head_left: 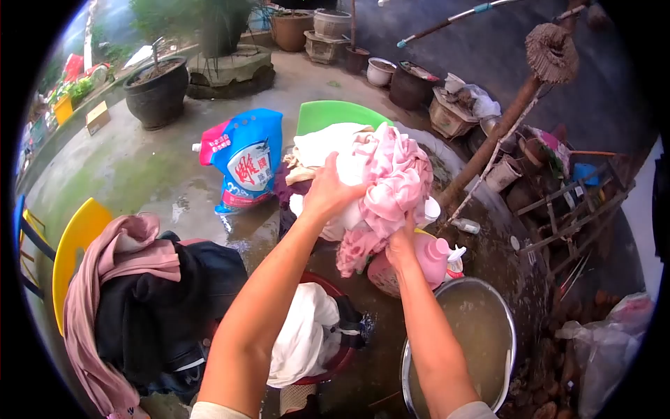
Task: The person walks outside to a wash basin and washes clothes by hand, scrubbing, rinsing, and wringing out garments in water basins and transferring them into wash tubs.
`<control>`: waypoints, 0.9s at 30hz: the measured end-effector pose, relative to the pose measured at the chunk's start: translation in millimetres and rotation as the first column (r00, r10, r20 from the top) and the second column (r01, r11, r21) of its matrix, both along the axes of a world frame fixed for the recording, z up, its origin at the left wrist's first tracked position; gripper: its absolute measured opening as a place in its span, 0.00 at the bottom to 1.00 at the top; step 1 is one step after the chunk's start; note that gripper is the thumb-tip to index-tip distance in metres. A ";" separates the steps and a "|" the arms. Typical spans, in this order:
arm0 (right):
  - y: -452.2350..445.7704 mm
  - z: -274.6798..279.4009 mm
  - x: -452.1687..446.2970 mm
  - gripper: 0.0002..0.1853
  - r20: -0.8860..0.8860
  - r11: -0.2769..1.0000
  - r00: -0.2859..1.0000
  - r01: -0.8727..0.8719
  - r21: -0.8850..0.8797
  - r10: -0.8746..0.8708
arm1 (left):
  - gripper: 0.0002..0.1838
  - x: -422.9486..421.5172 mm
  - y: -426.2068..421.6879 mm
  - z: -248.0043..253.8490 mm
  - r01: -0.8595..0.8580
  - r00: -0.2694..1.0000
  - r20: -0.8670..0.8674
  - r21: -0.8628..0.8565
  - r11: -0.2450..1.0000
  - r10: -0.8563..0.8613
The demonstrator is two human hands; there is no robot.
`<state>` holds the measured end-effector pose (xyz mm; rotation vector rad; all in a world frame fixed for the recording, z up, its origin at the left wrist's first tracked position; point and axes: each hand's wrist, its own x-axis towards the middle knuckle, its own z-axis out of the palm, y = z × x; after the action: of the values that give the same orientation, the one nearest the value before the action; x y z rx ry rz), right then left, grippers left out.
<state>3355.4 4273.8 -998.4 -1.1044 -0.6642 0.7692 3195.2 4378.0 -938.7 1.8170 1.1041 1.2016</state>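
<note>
My left hand and right hand clamp opposite sides of a pink-and-white laundry bundle, near the green chair back's lower edge. I judge it soft, floppy, heavier if wet, best cradled underneath; the metal basin crowds my right, while concrete ground opens far left.
</note>
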 end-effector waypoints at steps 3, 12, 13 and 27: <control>-4.0 -3.0 18.9 0.27 -0.078 0.988 0.984 -0.157 0.016 0.157 | 0.38 11.5 -13.8 8.5 0.134 0.970 0.229 -0.228 0.964 -0.080; -99.5 71.1 45.2 0.24 0.033 0.951 0.966 -0.256 0.175 0.255 | 0.29 14.3 -136.3 100.0 0.415 0.669 0.712 -0.120 0.902 -0.213; -119.5 85.9 49.5 0.24 0.043 0.959 0.972 -0.234 0.160 0.230 | 0.29 15.7 -155.8 114.5 0.407 0.671 0.706 -0.096 0.908 -0.226; -453.0 155.1 122.9 0.23 0.255 0.886 0.891 0.426 -0.180 -0.376 | 0.31 148.8 -384.2 100.7 0.858 0.490 0.756 -0.329 0.395 -0.435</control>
<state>3478.3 3820.8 -843.4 -1.4986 -0.5022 0.3736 3344.0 3993.8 -838.0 0.9812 0.2373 0.5698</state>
